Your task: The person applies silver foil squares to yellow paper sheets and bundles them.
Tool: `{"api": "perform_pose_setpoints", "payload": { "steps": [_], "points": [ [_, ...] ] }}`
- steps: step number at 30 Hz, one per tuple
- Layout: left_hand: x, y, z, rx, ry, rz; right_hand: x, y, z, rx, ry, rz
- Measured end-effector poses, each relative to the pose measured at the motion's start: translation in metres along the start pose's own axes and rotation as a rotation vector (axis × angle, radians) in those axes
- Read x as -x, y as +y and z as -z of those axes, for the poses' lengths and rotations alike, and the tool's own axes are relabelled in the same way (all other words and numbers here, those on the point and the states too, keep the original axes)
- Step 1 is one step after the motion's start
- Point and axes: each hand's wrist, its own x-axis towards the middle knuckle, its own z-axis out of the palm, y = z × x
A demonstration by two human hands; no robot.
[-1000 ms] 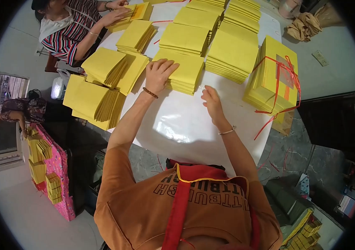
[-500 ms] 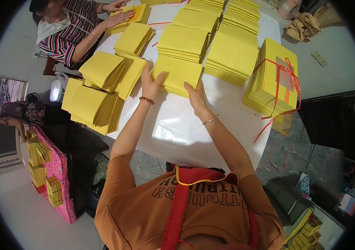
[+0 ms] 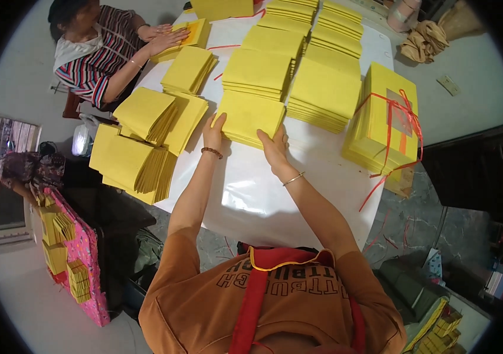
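A short stack of yellow paper (image 3: 252,117) lies at the near end of a long row on the white-covered table. My left hand (image 3: 213,133) grips its left edge, thumb on the top near corner. On the opposite side my right hand (image 3: 275,147) holds the right edge, thumb at the near corner and fingers along the side. Directly behind, a taller yellow stack (image 3: 257,69) stands very close. To the right is another row of yellow stacks (image 3: 325,88). Loosely fanned yellow bundles (image 3: 145,115) lie to the left.
A tall yellow block tied with red string (image 3: 384,118) stands at the table's right edge. Across the far left, a co-worker's hands (image 3: 166,38) rest on another yellow block. A second person (image 3: 27,171) bends over a pink-covered table (image 3: 95,283) with yellow bundles.
My left hand has closed in on the stack's left edge, its fingers less spread. My right hand remains at the right edge. The whole view has shifted slightly, with the table lower in it.
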Motion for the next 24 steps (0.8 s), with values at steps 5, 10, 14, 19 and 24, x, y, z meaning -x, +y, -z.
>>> {"api": "perform_pose_setpoints", "payload": {
  "steps": [5,10,14,19,24],
  "points": [
    [0.014,0.011,-0.023,0.277,0.037,0.01,-0.006,0.008,0.014,-0.434,-0.213,0.022],
    [-0.002,-0.005,0.009,0.076,0.073,-0.17,0.032,0.012,0.043,-0.401,-0.161,-0.117],
    [0.03,0.0,0.0,0.109,0.234,-0.292,0.064,0.027,0.112,-0.37,-0.203,-0.011],
    [0.126,0.012,-0.072,-0.176,0.205,-0.434,0.092,0.01,0.238,-0.468,-0.122,0.302],
    [0.155,0.028,-0.176,-0.479,-0.486,-0.75,0.031,-0.001,0.344,0.596,0.714,0.718]
  ]
}}
